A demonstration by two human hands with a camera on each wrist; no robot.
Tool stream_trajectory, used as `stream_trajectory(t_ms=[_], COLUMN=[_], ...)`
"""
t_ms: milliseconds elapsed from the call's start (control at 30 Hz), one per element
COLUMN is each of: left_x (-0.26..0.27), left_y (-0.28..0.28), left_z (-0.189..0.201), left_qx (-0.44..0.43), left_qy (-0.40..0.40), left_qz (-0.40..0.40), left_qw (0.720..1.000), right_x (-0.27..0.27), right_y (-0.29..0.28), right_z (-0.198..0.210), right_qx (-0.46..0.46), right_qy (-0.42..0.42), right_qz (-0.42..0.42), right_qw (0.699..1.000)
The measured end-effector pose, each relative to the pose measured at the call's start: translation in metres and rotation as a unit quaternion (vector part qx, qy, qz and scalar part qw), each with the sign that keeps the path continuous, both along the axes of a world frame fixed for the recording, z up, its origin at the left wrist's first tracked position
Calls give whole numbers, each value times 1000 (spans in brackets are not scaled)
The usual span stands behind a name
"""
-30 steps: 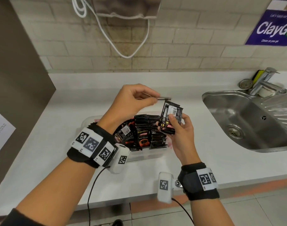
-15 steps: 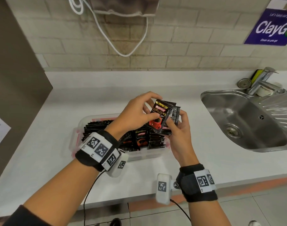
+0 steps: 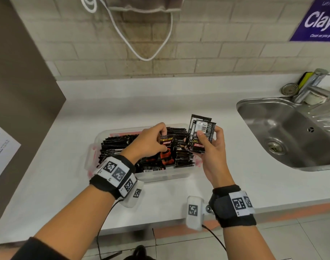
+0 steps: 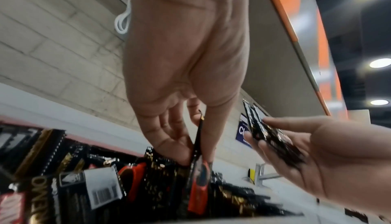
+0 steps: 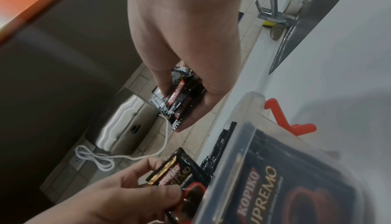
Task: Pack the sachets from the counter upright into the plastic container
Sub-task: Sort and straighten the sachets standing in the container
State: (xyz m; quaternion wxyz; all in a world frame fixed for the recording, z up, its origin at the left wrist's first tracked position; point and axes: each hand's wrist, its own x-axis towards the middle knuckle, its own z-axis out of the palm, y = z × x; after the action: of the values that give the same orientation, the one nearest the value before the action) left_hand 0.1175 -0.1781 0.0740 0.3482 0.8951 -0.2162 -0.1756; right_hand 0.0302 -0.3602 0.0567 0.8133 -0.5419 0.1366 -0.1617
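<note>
Above the nearly full plastic container (image 3: 161, 175), the left hand (image 3: 149, 143) pinched one sachet (image 3: 167, 145) while the right hand (image 3: 210, 147) gripped a few more sachets (image 3: 199, 136) left to pack.

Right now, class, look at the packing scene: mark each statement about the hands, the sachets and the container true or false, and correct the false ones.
1. The left hand pinches a single sachet over the plastic container. True.
2. The right hand is empty. False: it holds a few sachets.
3. The container is empty. False: it is crowded with black sachets.
4. The sink lies to the right of the container. True.
5. The container sits inside the sink. False: it stands on the white counter.
</note>
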Motion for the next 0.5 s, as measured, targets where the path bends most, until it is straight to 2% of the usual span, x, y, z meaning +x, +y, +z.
stream_trajectory(t_ms=[200,367,500], left_x=[0,-3,-6], left_y=[-8,-16,-18], left_z=[-13,-21,-24], left_qx=[112,215,254], left_qy=[-56,-92,-113], left_qz=[7,-3,10], left_qw=[992,972,961], right_x=[1,2,3], right_y=[3,3,2], right_z=[-3,-5,-7], right_qx=[27,28,19], right_qy=[-3,2,10], right_qz=[5,15,26], right_qw=[1000,999,999])
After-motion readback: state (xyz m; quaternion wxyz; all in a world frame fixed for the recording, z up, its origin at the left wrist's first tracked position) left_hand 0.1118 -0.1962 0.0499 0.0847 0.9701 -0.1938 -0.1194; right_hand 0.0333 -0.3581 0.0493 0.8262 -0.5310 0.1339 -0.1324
